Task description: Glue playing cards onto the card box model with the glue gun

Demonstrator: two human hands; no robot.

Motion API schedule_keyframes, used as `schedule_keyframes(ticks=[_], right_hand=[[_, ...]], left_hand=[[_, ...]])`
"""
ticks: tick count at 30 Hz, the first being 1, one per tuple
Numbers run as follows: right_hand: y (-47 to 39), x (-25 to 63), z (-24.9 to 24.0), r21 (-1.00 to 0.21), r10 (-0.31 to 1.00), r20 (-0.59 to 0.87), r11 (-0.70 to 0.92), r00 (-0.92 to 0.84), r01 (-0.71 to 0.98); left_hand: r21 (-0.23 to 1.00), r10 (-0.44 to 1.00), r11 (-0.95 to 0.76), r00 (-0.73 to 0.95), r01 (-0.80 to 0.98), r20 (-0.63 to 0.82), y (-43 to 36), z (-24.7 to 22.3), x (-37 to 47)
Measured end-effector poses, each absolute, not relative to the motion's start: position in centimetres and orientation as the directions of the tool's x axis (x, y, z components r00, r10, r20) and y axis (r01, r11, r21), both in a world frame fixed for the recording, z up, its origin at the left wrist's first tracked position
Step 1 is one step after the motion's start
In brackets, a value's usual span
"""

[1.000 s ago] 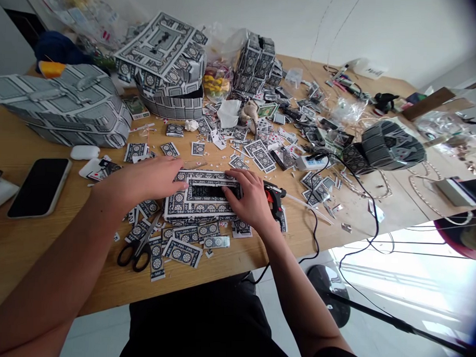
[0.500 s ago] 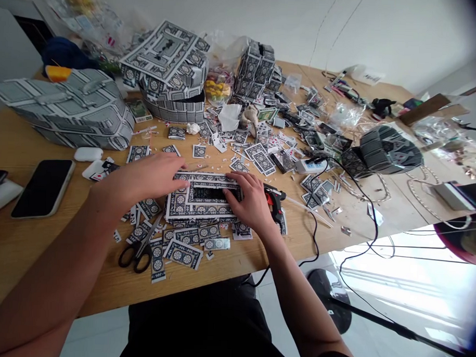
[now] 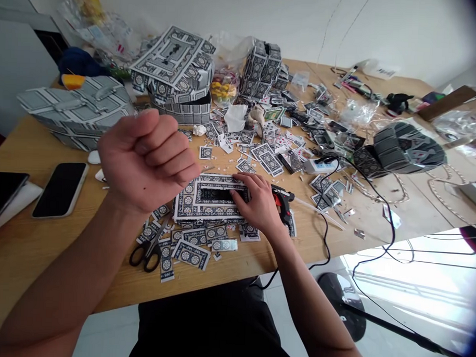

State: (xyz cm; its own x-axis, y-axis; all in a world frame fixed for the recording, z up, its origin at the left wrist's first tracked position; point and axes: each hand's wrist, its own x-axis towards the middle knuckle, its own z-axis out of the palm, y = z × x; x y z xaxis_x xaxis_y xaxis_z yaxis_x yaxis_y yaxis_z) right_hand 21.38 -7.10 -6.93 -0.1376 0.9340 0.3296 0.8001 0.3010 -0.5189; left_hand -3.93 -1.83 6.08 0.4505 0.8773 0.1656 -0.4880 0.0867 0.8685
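Note:
My left hand is raised above the table in a closed fist, palm side toward me, with nothing showing in it. On the right end of a rectangular piece made of folded playing cards lies my right hand, fingers stretched out and thumb apart beside a dark rectangular opening. A black-and-red glue gun lies just right of that hand, partly covered by it. Cut card strips and black-handled scissors are in front of the card piece.
Card-built bags and a lidded card box stand at the back left. Loose cards cover the middle. A power strip with black cables lies right; phones lie left. A round card container stands far right.
My left hand has lifted off the card piece's left side and closed into a fist. My right hand stays on the card piece. The view has shifted slightly left.

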Motion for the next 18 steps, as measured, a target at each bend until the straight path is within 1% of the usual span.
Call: schedule_keyframes(ticks=[4,9,13,16,17,18], right_hand=[[-7.08,21.36,-6.98,-0.522,0.934,0.332,0.298,-0.132,0.799],[-7.07,21.40,-7.10,-0.520,0.930,0.343,0.304,-0.131,0.798],[-7.08,21.39,-7.09,-0.517,0.931,0.340,0.304,-0.133,0.801],[-7.10,21.36,-6.99,-0.517,0.932,0.338,0.301,-0.132,0.801],[-7.10,21.35,-6.96,-0.517,0.932,0.337,0.300,-0.132,0.802],[-7.10,21.34,-6.92,-0.516,0.933,0.335,0.299,-0.132,0.803]], left_hand=[[0.897,0.907,0.085,0.407,-0.434,0.111,-1.59,5.54,-3.71],[0.931,0.907,0.058,0.408,-0.360,0.101,-1.74,5.68,-3.72],[0.922,0.897,0.063,0.428,-0.382,0.116,-1.88,6.00,-3.76],[0.909,0.877,0.056,0.456,-0.414,0.153,-1.58,5.91,-3.78],[0.919,0.867,0.022,0.466,-0.394,0.178,-1.33,5.64,-3.80],[0.944,0.856,-0.042,0.476,-0.327,0.202,-1.00,5.20,-3.84]])
